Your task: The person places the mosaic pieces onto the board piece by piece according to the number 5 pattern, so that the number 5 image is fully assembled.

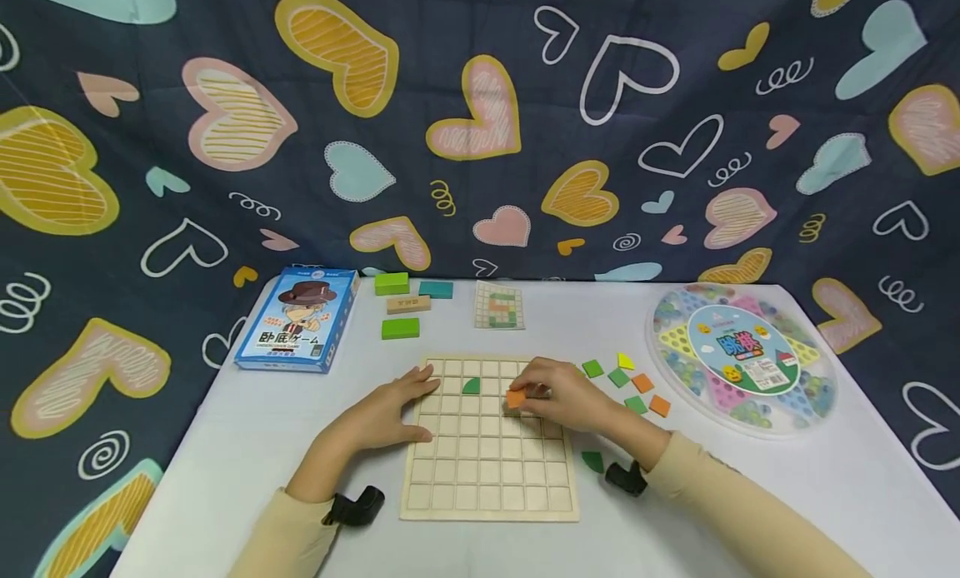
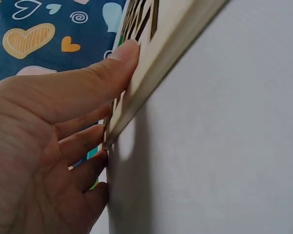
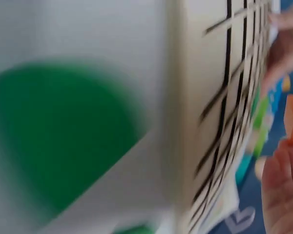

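A wooden grid board (image 1: 487, 471) lies flat on the white table. Between thumb and fingers, my right hand (image 1: 567, 396) pinches an orange square tile (image 1: 515, 399) over the upper right part of the grid. My left hand (image 1: 386, 413) rests at the board's left edge, fingers extended; in the left wrist view its thumb (image 2: 122, 58) touches the board's rim. One green quarter-circle tile (image 1: 471, 386) sits in a cell near the top. Another green quarter-circle piece (image 1: 593, 461) lies right of the board, looming large and blurred in the right wrist view.
Several loose green, orange (image 1: 660, 406) and yellow tiles (image 1: 626, 361) lie right of the board. Behind it are a pattern card (image 1: 499, 306) and several small blocks (image 1: 401, 328). A blue game box (image 1: 297, 320) stands back left, a round marble-game case (image 1: 742, 357) back right.
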The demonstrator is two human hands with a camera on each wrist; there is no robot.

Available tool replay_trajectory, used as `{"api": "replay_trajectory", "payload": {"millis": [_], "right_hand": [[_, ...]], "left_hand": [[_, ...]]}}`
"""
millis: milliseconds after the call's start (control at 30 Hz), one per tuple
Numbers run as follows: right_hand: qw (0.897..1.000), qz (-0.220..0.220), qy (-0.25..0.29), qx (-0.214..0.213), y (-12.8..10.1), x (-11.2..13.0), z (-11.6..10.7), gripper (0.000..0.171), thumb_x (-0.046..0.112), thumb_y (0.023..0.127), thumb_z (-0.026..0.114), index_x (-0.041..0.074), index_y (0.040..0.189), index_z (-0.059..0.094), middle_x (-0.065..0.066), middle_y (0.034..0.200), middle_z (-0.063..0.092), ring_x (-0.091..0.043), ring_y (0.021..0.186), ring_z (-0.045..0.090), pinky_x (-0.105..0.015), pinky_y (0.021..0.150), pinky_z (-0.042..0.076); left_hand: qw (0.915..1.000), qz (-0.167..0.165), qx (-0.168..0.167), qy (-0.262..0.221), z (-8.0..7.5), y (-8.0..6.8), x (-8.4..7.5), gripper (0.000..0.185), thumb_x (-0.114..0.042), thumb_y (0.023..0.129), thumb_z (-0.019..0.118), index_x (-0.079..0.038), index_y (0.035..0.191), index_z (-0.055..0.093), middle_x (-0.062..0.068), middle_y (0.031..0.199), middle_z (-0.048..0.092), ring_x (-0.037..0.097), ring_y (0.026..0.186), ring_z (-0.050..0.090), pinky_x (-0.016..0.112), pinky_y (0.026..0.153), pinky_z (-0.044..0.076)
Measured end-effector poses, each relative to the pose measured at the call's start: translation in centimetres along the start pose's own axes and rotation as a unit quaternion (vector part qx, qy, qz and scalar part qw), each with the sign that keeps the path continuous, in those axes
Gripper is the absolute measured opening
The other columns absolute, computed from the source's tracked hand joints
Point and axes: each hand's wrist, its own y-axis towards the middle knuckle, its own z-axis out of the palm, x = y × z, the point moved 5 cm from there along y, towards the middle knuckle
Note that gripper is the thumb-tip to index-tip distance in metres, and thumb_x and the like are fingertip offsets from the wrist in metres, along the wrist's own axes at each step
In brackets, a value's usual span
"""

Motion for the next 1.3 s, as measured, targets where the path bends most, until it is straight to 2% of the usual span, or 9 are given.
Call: {"api": "replay_trajectory", "payload": {"millis": [167, 367, 567, 667, 767, 867, 1033, 1167, 1300], "right_hand": [[0.998, -0.017, -0.047, 0.024, 2.3, 0.8, 2.4, 0.022, 0.021, 0.086, 0.07, 0.013, 0.106, 0.071, 0.004, 0.098, 0.062, -0.009, 0.084, 0.057, -0.02, 0.073, 0.051], [0.993, -0.018, -0.096, 0.059, 3.4, 0.8, 4.0, 0.02, 0.021, 0.087, 0.07, 0.012, 0.105, 0.071, 0.001, 0.098, 0.063, -0.007, 0.086, 0.058, -0.021, 0.078, 0.052], [0.993, -0.009, -0.1, 0.066, 3.5, 0.7, 3.9, 0.023, 0.023, 0.084, 0.072, 0.011, 0.104, 0.069, 0.001, 0.098, 0.06, -0.009, 0.084, 0.054, -0.022, 0.077, 0.05], [0.996, 0.001, -0.069, 0.058, 2.9, 0.6, 3.0, 0.03, 0.024, 0.084, 0.072, 0.01, 0.11, 0.066, -0.001, 0.103, 0.061, -0.012, 0.092, 0.058, -0.026, 0.082, 0.052], [0.999, 0.016, -0.016, 0.03, 1.4, 0.1, 1.1, 0.036, 0.023, 0.085, 0.071, 0.008, 0.117, 0.063, -0.005, 0.11, 0.063, -0.019, 0.099, 0.061, -0.035, 0.085, 0.053], [0.999, 0.035, 0.027, -0.019, -1.5, -1.1, -1.3, 0.039, 0.019, 0.086, 0.07, 0.006, 0.121, 0.061, -0.009, 0.114, 0.063, -0.024, 0.103, 0.061, -0.042, 0.087, 0.052], [0.989, 0.103, 0.013, -0.104, -8.1, -5.3, -5.0, 0.037, 0.014, 0.085, 0.071, 0.003, 0.12, 0.062, -0.01, 0.114, 0.065, -0.027, 0.101, 0.063, -0.043, 0.086, 0.053], [0.974, 0.193, -0.002, -0.119, -12.6, -8.5, -6.9, 0.037, 0.014, 0.086, 0.07, 0.002, 0.12, 0.062, -0.011, 0.113, 0.066, -0.029, 0.1, 0.064, -0.043, 0.083, 0.054], [0.966, 0.236, -0.01, -0.107, -15.0, -10.4, -7.6, 0.037, 0.017, 0.086, 0.07, 0.002, 0.12, 0.062, -0.013, 0.112, 0.065, -0.028, 0.099, 0.063, -0.037, 0.081, 0.055]], "left_hand": [[0.9999, 0.006, 0.013, 0.004, 1.0, 1.1, -0.5, 0.077, -0.033, 0.076, 0.079, -0.011, 0.142, 0.045, 0.005, 0.156, 0.027, 0.028, 0.145, 0.02, 0.05, 0.114, 0.026], [0.9998, 0.009, 0.019, 0.005, 1.6, 1.9, -1.1, 0.078, -0.034, 0.075, 0.079, -0.011, 0.142, 0.046, 0.005, 0.155, 0.028, 0.028, 0.145, 0.02, 0.05, 0.114, 0.027], [0.9998, 0.014, 0.013, 0.009, 1.6, 2.4, -1.2, 0.077, -0.033, 0.075, 0.079, -0.012, 0.142, 0.046, 0.004, 0.156, 0.027, 0.028, 0.145, 0.02, 0.051, 0.114, 0.026], [0.9997, 0.018, 0.013, 0.007, 1.5, 2.4, -1.1, 0.078, -0.034, 0.075, 0.079, -0.011, 0.142, 0.045, 0.004, 0.156, 0.027, 0.029, 0.145, 0.02, 0.052, 0.114, 0.026], [0.9998, 0.013, 0.011, 0.005, 1.3, 2.0, -0.8, 0.079, -0.034, 0.075, 0.079, -0.011, 0.142, 0.045, 0.005, 0.156, 0.026, 0.03, 0.145, 0.02, 0.053, 0.114, 0.025], [0.9999, 0.007, 0.005, 0.006, 1.0, 1.4, -0.4, 0.079, -0.033, 0.075, 0.08, -0.01, 0.142, 0.045, 0.005, 0.156, 0.026, 0.031, 0.145, 0.02, 0.054, 0.113, 0.026], [0.9999, 0.005, -0.005, 0.008, 0.4, 0.5, 0.3, 0.08, -0.034, 0.075, 0.079, -0.01, 0.142, 0.044, 0.007, 0.156, 0.026, 0.033, 0.144, 0.02, 0.056, 0.112, 0.026], [1.0, 0.001, -0.007, 0.006, 0.2, 0.0, 0.6, 0.081, -0.036, 0.075, 0.078, -0.011, 0.143, 0.043, 0.007, 0.157, 0.025, 0.036, 0.144, 0.019, 0.057, 0.112, 0.025], [1.0, 0.0, -0.002, 0.007, 0.3, 0.3, 0.6, 0.081, -0.038, 0.076, 0.077, -0.012, 0.144, 0.042, 0.006, 0.157, 0.023, 0.037, 0.143, 0.019, 0.058, 0.112, 0.024]]}}
